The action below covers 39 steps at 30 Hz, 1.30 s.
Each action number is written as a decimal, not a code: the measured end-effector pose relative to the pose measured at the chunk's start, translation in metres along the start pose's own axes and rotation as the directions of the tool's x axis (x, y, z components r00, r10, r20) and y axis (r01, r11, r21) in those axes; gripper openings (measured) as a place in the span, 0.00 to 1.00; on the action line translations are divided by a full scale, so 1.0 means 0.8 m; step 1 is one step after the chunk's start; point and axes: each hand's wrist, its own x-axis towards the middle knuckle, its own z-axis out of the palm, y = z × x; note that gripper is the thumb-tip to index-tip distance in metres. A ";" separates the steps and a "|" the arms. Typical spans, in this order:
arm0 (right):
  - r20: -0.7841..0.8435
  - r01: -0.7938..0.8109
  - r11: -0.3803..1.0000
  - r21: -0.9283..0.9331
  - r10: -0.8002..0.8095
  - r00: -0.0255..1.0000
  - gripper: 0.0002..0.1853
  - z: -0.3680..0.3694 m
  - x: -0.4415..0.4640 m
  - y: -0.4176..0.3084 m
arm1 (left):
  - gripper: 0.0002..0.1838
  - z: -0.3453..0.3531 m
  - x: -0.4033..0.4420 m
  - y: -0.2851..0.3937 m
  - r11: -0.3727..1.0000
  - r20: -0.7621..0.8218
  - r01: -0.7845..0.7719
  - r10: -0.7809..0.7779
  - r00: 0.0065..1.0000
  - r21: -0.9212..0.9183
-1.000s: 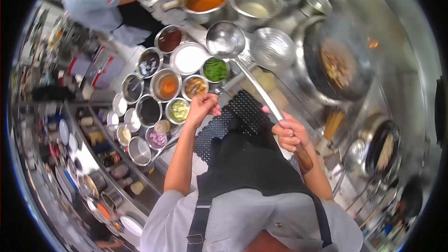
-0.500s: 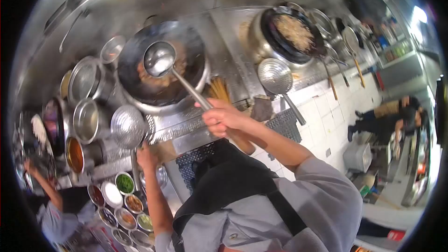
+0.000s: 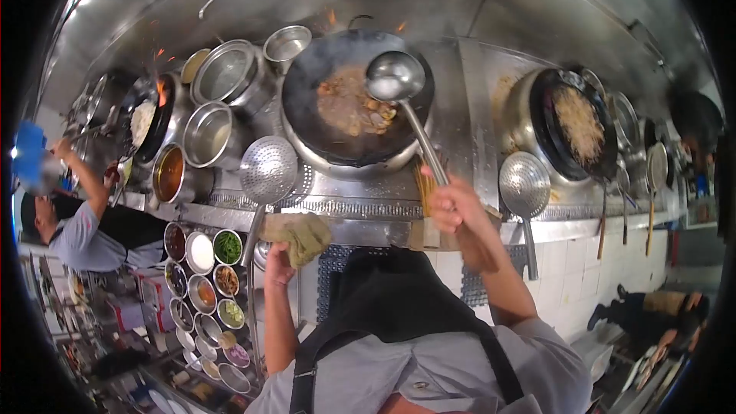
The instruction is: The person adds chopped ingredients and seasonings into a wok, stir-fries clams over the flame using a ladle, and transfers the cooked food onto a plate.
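My right hand [image 3: 454, 207] is closed around the handle of a steel ladle [image 3: 395, 77], whose bowl hangs over the right part of a black wok [image 3: 307, 126]. Browned pieces of food [image 3: 353, 103] lie in the wok, and steam or smoke rises from it. At lower left, my left hand [image 3: 279, 264] grips a folded greenish cloth [image 3: 303, 239] in front of the stove's edge. A perforated skimmer [image 3: 268, 170] lies just beyond the cloth, its long handle running down beside my left hand.
On the right, another wok [image 3: 543, 126] holds pale shredded food, with a second skimmer [image 3: 525, 185] before it. Steel pots [image 3: 208, 134] and an orange-liquid pot [image 3: 169, 172] stand left. Ingredient bowls [image 3: 201, 253] fill the lower left. A co-worker [image 3: 100, 230] stands by a flaming wok.
My left hand was empty-looking near the skimmer handle and now holds the cloth. The ladle stays over the wok in my right hand. The view has turned, and flames now show at the left.
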 end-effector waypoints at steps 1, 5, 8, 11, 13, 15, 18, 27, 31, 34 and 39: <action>-0.042 0.014 0.996 -0.092 -0.018 0.999 0.24 0.009 -0.002 0.006 | 0.34 -0.001 0.001 -0.012 0.999 -0.023 0.010 -0.011 1.000 -0.043; -0.077 0.002 0.989 -0.149 -0.014 0.997 0.21 0.011 0.023 0.003 | 0.35 -0.022 0.023 -0.070 0.957 -0.112 0.083 -0.118 0.987 -0.280; -0.094 0.003 0.990 -0.141 -0.016 0.995 0.16 0.020 0.049 -0.006 | 0.40 0.024 0.013 -0.071 0.926 -0.020 0.095 -0.110 0.994 -0.366; -0.056 -0.002 0.993 -0.120 -0.005 0.998 0.14 0.020 0.074 -0.003 | 0.44 0.097 -0.013 -0.033 0.941 0.336 0.129 -0.017 0.942 -0.314; -0.086 0.002 0.981 -0.196 -0.019 0.996 0.14 0.029 0.082 0.001 | 0.47 0.095 -0.018 -0.016 0.932 0.337 0.100 0.025 0.941 -0.349; -0.095 0.011 0.972 -0.235 -0.034 0.995 0.13 0.033 0.093 -0.003 | 0.48 0.083 -0.013 -0.001 0.918 0.359 0.068 0.084 0.929 -0.391; -0.115 0.034 0.970 -0.239 -0.063 0.991 0.14 0.029 0.118 -0.002 | 0.47 0.065 -0.008 0.032 0.916 0.368 0.015 0.146 0.918 -0.402; -0.183 0.090 0.813 -0.576 -0.235 0.955 0.14 0.041 0.141 0.013 | 0.44 -0.001 -0.002 0.052 0.936 0.206 0.036 0.039 0.978 -0.350; -0.184 0.044 0.366 -0.929 -0.564 0.805 0.27 0.014 0.207 0.029 | 0.39 0.021 -0.027 0.045 0.926 0.176 0.125 -0.066 0.982 -0.355; -0.221 0.019 0.400 -0.916 -0.543 0.810 0.34 0.021 0.229 0.040 | 0.38 0.013 -0.029 0.034 0.923 0.134 0.137 -0.094 0.987 -0.361; -0.119 0.022 0.740 -0.673 -0.137 0.983 0.37 0.019 0.193 0.066 | 0.45 0.033 -0.023 0.049 0.941 0.278 0.123 -0.032 0.960 -0.315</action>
